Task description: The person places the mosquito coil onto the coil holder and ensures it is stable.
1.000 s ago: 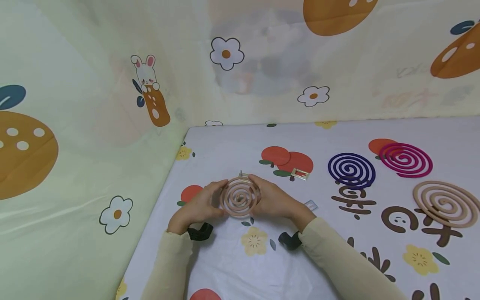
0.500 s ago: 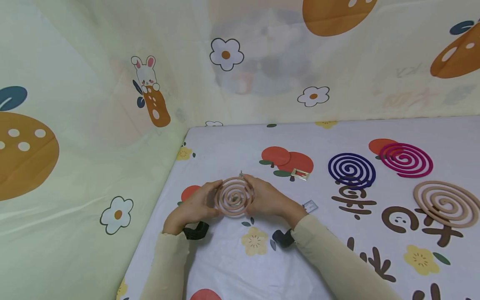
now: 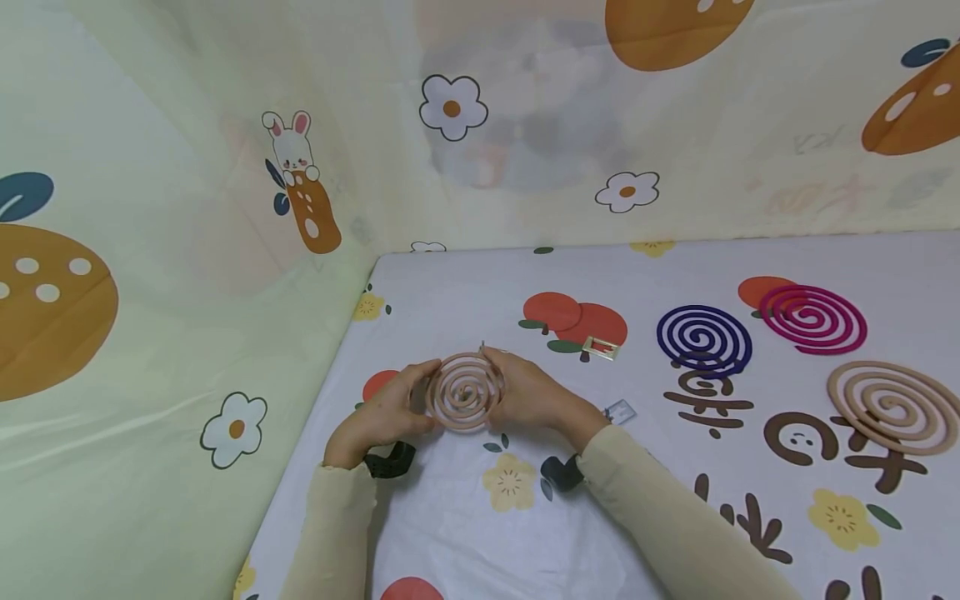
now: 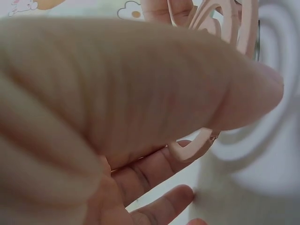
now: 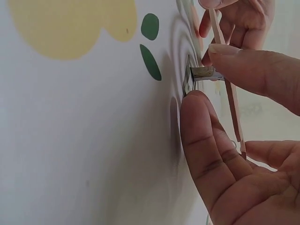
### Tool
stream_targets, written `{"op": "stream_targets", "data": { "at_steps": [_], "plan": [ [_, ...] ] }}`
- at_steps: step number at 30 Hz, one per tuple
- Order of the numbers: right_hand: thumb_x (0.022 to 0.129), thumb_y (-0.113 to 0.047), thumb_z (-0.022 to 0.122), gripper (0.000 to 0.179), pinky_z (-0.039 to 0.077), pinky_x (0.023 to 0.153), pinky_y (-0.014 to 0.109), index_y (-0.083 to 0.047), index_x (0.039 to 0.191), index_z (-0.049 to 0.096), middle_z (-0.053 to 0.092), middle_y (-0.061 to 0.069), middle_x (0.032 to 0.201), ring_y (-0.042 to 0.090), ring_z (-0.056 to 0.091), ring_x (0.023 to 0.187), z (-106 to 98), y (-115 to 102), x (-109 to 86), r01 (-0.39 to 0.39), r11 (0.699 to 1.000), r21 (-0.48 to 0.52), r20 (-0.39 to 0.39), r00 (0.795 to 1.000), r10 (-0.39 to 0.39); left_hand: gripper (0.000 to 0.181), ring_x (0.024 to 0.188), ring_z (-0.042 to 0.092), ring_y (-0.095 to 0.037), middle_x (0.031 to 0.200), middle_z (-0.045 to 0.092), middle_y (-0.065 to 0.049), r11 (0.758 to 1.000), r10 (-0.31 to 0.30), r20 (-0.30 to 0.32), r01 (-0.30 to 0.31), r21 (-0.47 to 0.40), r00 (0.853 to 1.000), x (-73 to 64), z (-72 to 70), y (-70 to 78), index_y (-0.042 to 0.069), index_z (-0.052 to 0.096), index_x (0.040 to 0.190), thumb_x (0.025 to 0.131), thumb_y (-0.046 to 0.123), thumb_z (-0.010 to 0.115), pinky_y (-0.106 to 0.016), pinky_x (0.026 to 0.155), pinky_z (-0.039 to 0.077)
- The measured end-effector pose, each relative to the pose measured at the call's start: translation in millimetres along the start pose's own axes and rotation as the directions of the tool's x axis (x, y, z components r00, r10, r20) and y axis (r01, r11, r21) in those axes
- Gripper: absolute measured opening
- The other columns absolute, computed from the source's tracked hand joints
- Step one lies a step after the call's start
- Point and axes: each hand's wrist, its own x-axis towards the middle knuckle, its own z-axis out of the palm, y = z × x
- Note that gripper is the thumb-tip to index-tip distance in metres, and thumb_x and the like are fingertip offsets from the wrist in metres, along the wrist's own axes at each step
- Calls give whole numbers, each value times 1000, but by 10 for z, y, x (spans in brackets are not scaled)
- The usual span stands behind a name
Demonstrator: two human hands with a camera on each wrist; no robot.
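Observation:
Between both hands is a light brown mosquito coil (image 3: 465,395), raised over the tablecloth and facing the head camera. My left hand (image 3: 381,413) holds its left rim; in the left wrist view the thumb (image 4: 187,84) crosses in front and hides much of the coil. On the opposite rim, my right hand (image 3: 531,395) grips with thumb and fingers. The right wrist view shows the coil (image 5: 233,110) edge-on, with a small metal stand (image 5: 202,72) rising from the cloth side to meet it. Right fingertips (image 5: 194,101) lie close to the stand's base. Whether the stand bears the coil I cannot tell.
To the right lie a dark blue coil (image 3: 702,340), a magenta coil (image 3: 812,320) and a larger beige coil (image 3: 892,408). Two flat metal stands (image 3: 601,348) lie beyond and beside the right forearm. A patterned curtain (image 3: 337,192) borders the table's left and back.
Both hands and the coil have shifted slightly left. More of the metal stand beside the right wrist now shows. The other coils stay where they were.

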Motion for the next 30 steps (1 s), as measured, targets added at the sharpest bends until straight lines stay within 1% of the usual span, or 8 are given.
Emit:
{"op": "stream_targets", "data": {
  "at_steps": [7, 15, 22, 27, 30],
  "plan": [
    [73, 4, 86, 105, 27, 124, 51, 3, 162, 28, 39, 20, 163, 34, 33, 153, -10, -33, 9, 9, 1000, -18, 4, 1000, -9, 88, 153, 31, -38, 161, 40, -23, 1000, 11, -9, -11, 10, 1000, -6, -9, -5, -5, 34, 159, 79, -7, 73, -55, 123, 27],
    [73, 5, 86, 105, 28, 124, 51, 3, 162, 29, 40, 20, 163, 35, 34, 153, 8, -6, 23, 21, 999, -25, -6, 1000, -21, 89, 153, 31, -39, 161, 39, -25, 1000, 17, -13, -17, 9, 1000, -4, -11, -17, -7, 33, 158, 79, -7, 74, -55, 123, 27],
    [71, 6, 85, 105, 31, 122, 51, 2, 161, 31, 44, 19, 161, 33, 38, 150, 2, 21, 13, 36, 999, -18, -15, 999, -36, 88, 152, 32, -41, 160, 40, -25, 1000, 17, -18, -17, 21, 1000, -17, -15, -32, -7, 35, 158, 79, -7, 76, -57, 123, 27],
    [72, 6, 84, 104, 36, 118, 48, 3, 161, 31, 45, 19, 160, 29, 45, 141, -6, 43, 4, 52, 998, -19, -17, 999, -52, 88, 152, 32, -41, 160, 40, -26, 1000, 16, -16, -16, 5, 1000, -23, -19, -22, -7, 34, 158, 80, -7, 75, -57, 122, 27],
    [73, 5, 84, 103, 38, 115, 48, 2, 161, 31, 47, 18, 159, 28, 47, 135, -10, 49, -3, 45, 999, -17, -17, 999, -45, 88, 152, 32, -41, 160, 40, -25, 1000, 11, -16, -11, 3, 1000, -24, -22, -24, -7, 34, 158, 80, -6, 75, -57, 122, 28]
  ]
}}
